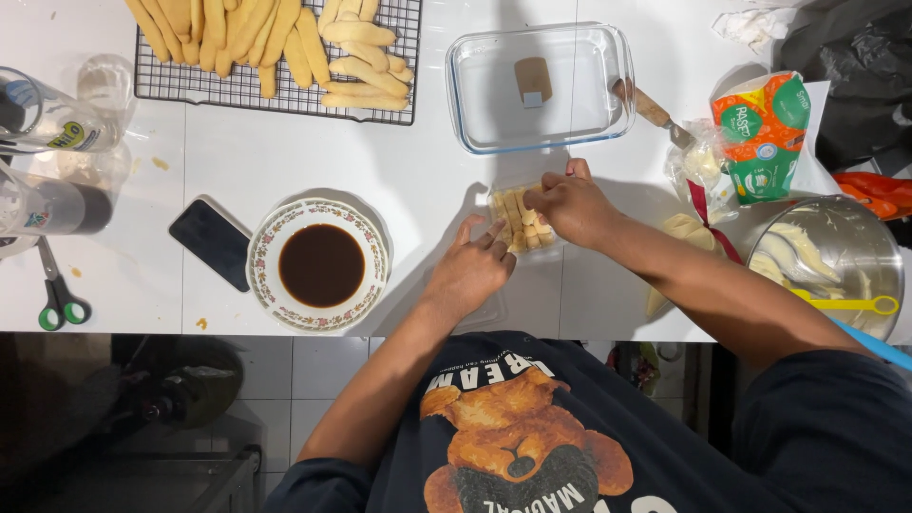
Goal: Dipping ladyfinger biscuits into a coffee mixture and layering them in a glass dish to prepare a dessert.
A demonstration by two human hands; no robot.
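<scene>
While both hands worked at small clear container (pixel 513 220) of ladyfinger biscuits (pixel 521 217) on white surface (pixel 285 152), left hand (pixel 468 271) rested at container's near edge, fingers spread, holding nothing. Right hand (pixel 570 204) sat over far side, fingers curled, pinching biscuit end. Biscuits looked light, dry, brittle; best held mid-length, gently. Bowl of dark liquid (pixel 321 264) stood near left; empty glass dish (pixel 540 87) just beyond.

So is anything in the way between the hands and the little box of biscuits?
No, nothing visible. The right hand is already on the biscuits in the small clear box, and the left hand rests against the box's near side. The bowl of dark liquid sits off to the left, apart from both hands.
</scene>
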